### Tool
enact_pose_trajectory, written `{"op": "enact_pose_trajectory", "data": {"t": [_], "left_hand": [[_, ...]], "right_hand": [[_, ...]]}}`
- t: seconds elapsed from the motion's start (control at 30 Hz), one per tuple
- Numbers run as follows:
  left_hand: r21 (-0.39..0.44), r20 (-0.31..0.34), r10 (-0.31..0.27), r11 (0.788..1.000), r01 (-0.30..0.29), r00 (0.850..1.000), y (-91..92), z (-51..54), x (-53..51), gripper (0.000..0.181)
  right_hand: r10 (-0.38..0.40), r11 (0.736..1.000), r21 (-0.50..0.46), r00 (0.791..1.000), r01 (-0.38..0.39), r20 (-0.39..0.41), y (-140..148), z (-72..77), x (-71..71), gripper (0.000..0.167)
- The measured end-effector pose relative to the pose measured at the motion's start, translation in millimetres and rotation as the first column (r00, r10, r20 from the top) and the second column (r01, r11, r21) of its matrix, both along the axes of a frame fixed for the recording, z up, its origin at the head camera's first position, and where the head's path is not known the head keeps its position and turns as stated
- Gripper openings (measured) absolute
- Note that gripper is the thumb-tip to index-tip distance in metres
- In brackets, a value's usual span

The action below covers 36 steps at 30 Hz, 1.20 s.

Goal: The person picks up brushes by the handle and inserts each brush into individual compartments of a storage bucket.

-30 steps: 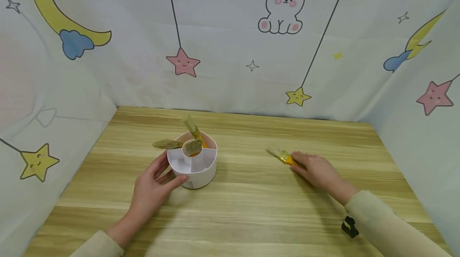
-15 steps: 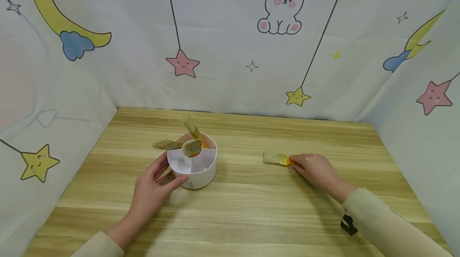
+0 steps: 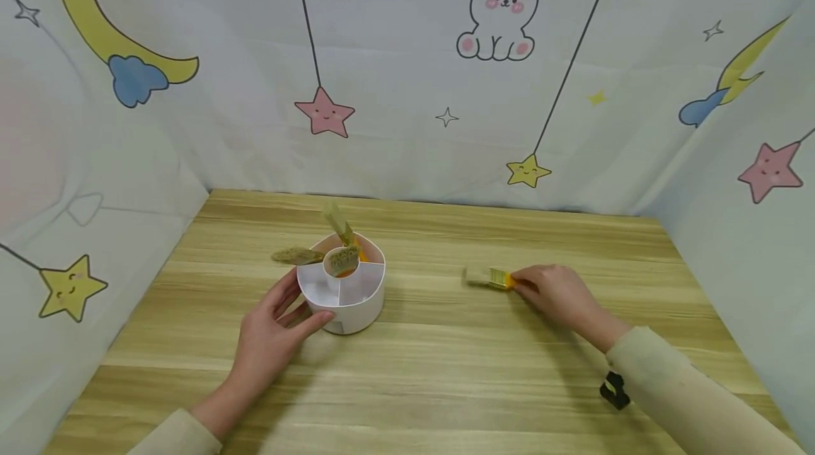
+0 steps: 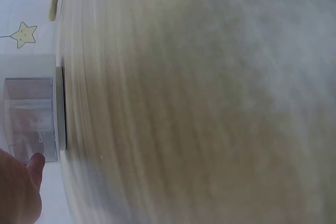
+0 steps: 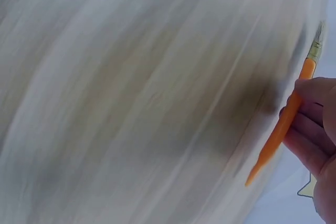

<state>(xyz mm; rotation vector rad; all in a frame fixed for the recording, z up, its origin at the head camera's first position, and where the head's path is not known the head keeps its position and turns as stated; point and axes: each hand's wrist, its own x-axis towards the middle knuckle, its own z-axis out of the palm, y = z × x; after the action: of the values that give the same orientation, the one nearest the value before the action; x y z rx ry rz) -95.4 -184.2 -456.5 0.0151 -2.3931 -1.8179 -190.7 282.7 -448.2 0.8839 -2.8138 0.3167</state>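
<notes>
My left hand [image 3: 270, 342] holds a round white divided organizer [image 3: 361, 317] at its left side, thumb across the front and fingers around the side. In the left wrist view, its clear wall [image 4: 31, 114] shows beside the thumb. Several paintbrushes lean in it: one with bristles [image 3: 296, 255] out to the left, one [image 3: 337, 223] tilted backward, and one [image 3: 344, 261] in the round middle cup. To the right, my right hand [image 3: 560, 299] pinches the orange handle [image 5: 278, 129] of a flat paintbrush [image 3: 487, 277]. Its bristles point left, toward the organizer.
The wood-grain table [image 3: 420, 384] lies under both hands. Behind and along both sides hangs a white cloth [image 3: 407, 52] printed with stars, moons and a rabbit. A small dark clip-like piece [image 3: 614, 391] shows beneath the right sleeve.
The paintbrush in my right hand has turned from slanting to nearly level, bristles swinging left. That hand has shifted slightly left. My left hand and the organizer stay in place.
</notes>
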Motion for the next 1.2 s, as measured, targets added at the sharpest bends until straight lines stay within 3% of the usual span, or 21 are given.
{"op": "enact_pose_trajectory", "data": {"t": [0.2, 0.4, 0.63, 0.87, 1.2], "left_hand": [[0.002, 0.009, 0.0, 1.0, 0.0, 1.0, 0.1, -0.5, 0.8, 0.089], [0.004, 0.007, -0.002, 1.0, 0.002, 1.0, -0.5, -0.4, 0.9, 0.09], [0.015, 0.003, -0.006, 1.0, 0.006, 1.0, -1.3, -1.1, 0.8, 0.089], [0.007, 0.003, -0.002, 1.0, 0.002, 1.0, -1.2, -1.0, 0.5, 0.089], [0.007, 0.006, -0.007, 1.0, 0.007, 1.0, -0.8, -0.4, 0.6, 0.089]], "right_hand": [[-0.008, 0.991, -0.135, 0.993, 0.023, 0.115, -15.5, 10.5, 0.6, 0.02], [0.022, 0.959, -0.281, 0.972, 0.046, 0.233, -41.8, 30.7, 8.1, 0.022], [0.098, 0.911, -0.411, 0.954, 0.029, 0.284, -73.0, 50.0, 16.0, 0.022], [0.177, 0.878, -0.478, 0.932, -0.005, 0.315, -101.6, 62.6, 24.8, 0.023], [0.333, 0.834, -0.535, 0.895, -0.133, 0.296, -135.6, 68.9, 30.1, 0.021]]}}
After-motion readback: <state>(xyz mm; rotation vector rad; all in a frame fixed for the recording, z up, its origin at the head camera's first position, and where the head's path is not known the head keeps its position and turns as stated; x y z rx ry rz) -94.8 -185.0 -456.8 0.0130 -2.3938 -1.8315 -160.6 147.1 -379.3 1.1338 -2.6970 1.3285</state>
